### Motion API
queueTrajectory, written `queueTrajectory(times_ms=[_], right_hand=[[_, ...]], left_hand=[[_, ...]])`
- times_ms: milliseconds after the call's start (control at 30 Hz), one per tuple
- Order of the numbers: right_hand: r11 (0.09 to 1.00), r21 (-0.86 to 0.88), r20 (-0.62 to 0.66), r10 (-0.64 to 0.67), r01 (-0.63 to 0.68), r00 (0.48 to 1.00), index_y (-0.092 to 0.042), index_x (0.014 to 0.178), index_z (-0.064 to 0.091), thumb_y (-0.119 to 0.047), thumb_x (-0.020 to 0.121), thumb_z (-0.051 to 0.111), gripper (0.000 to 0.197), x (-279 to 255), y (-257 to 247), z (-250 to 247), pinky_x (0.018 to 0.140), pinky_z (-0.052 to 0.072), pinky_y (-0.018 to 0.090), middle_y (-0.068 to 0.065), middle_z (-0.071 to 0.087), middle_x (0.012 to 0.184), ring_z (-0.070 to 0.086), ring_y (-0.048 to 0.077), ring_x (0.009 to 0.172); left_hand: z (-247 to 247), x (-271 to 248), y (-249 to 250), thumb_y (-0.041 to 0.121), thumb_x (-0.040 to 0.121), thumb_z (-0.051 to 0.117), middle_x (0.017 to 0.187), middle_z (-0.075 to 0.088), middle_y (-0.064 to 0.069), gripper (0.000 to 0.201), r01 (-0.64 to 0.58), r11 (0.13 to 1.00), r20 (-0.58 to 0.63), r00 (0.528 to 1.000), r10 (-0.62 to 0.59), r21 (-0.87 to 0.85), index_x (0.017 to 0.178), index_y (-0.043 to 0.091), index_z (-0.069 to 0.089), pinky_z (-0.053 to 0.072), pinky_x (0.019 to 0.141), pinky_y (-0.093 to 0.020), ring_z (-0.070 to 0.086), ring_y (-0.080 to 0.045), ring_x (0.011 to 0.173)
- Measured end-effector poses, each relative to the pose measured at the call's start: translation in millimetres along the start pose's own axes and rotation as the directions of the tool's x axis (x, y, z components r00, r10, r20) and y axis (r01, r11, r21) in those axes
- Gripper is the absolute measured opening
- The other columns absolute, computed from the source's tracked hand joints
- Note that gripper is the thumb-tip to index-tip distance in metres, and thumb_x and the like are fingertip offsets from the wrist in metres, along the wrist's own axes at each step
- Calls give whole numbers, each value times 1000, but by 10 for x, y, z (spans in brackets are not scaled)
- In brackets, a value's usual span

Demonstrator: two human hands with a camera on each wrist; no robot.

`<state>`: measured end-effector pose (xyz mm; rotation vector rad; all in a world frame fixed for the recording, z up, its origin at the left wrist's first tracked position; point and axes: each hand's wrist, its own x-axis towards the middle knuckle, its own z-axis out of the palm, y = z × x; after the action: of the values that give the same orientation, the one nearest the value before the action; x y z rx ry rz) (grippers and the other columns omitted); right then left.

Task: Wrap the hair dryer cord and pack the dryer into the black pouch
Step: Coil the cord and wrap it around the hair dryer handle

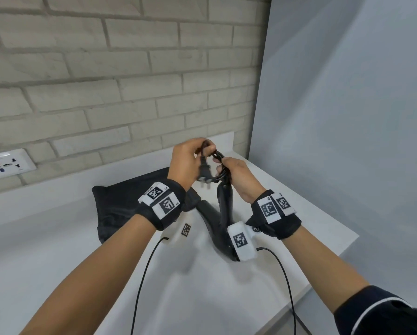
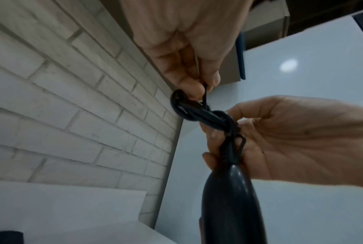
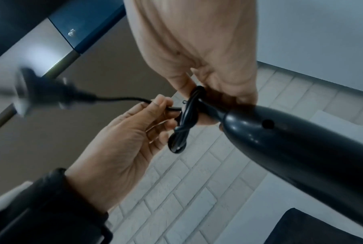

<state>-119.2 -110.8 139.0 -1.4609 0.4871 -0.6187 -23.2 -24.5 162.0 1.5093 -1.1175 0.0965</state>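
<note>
Above the white counter [image 1: 287, 250] I hold the black hair dryer [image 1: 214, 223] with its handle end up. At that end its cord [image 1: 218, 155] is coiled into a small bundle [image 2: 199, 113]. My right hand [image 1: 226, 165] grips the bundle and the handle tip [image 3: 260, 130]. Beside it, my left hand [image 1: 199, 153] pinches the cord's free end; the plug [image 1: 205, 176] dangles below it, blurred in the right wrist view [image 3: 40, 89]. The black pouch [image 1: 125, 201] lies flat on the counter behind my left wrist, partly hidden by it.
A brick wall [image 1: 105, 81] runs along the back, with a white socket panel [image 1: 6, 164] at the left. A grey wall [image 1: 347, 117] closes the right side. The counter edge [image 1: 328, 262] falls away at the front right. Thin black cables [image 1: 144, 274] trail from my wrist cameras.
</note>
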Motion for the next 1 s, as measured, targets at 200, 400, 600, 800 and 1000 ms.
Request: queueTrajectory(times_ms=[200, 400, 600, 800, 1000], right_hand=[[999, -50, 26, 12, -11, 1000, -8, 98, 53, -13, 99, 26, 28, 2, 0, -3, 54, 33, 17, -1, 40, 62, 36, 10, 57], [998, -56, 39, 14, -12, 999, -10, 89, 55, -12, 97, 24, 32, 1, -16, -30, 45, 33, 11, -5, 38, 53, 37, 2, 44], [986, -138, -1, -96, 95, 995, -13, 71, 52, -27, 95, 47, 28, 8, -17, -35, 41, 27, 10, -6, 33, 50, 31, 2, 36], [969, -210, -34, -142, 132, 989, -13, 65, 53, -32, 91, 55, 32, 45, 10, -48, 41, 35, 11, -12, 42, 39, 36, 2, 33], [969, -242, 98, -32, 55, 995, -7, 78, 60, -39, 91, 53, 35, 129, -122, -71, 44, 53, 27, -4, 31, 47, 36, 5, 35]], left_hand=[[-29, 123, 4, 16, 85, 63, 68, 61, 6, 13, 148, 987, -14, 989, -149, -60, 83, 4, 68, 45, 58, -17, 55, 7, 59], [-14, 167, 18, 13, 85, 62, 64, 61, -1, 9, 254, 957, 41, 967, -251, -142, 79, 6, 64, 42, 42, -9, 57, 5, 47], [27, 232, -66, 19, 86, 60, 60, 64, 2, 16, 307, 939, 69, 952, -299, -153, 72, 14, 66, 44, 44, -13, 56, 0, 46], [53, 240, -157, 19, 92, 54, 65, 59, -1, 21, 440, 860, 178, 897, -405, -258, 73, 15, 62, 39, 43, -9, 51, 2, 38], [58, 288, -106, 18, 91, 55, 63, 61, 1, 10, 514, 799, 231, 857, -461, -313, 84, 13, 60, 42, 45, -8, 48, 0, 41]])
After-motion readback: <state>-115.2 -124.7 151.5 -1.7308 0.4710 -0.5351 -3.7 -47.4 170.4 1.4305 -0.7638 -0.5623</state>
